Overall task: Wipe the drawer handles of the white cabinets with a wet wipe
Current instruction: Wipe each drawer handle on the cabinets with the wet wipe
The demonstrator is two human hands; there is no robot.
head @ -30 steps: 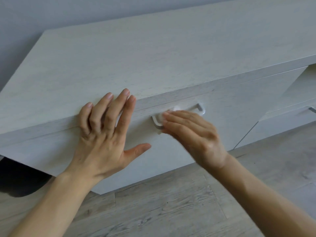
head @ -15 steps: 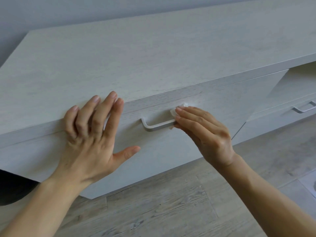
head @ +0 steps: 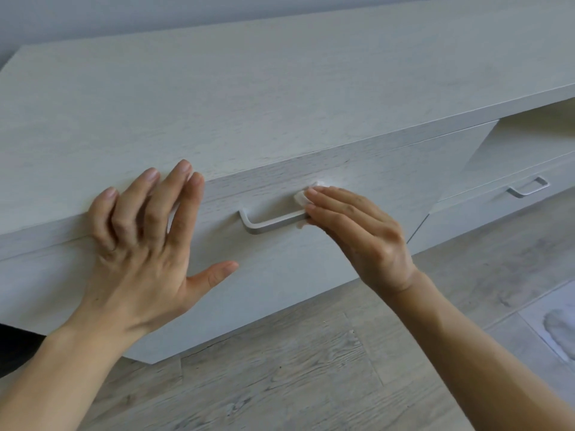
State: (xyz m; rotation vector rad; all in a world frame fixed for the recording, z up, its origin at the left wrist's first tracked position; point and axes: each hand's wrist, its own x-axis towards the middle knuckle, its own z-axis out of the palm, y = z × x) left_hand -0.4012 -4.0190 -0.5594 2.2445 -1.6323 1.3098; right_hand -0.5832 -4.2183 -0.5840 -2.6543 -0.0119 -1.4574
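Wiping step in hand on the near drawer handle (head: pixel 273 222): right hand (head: pixel 357 234), fingers nearly straight, pressing the folded wet wipe (head: pixel 303 197) onto the handle's right end. Left hand (head: pixel 146 244) open, spread flat against the drawer front (head: pixel 357 169), gripping nothing. Next, judged: stroke along the bar, then over to the far handle (head: pixel 529 188).

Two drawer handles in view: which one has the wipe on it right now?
The near handle on the big drawer front: the right hand presses the wipe onto its right end. The far handle, at right, is untouched.
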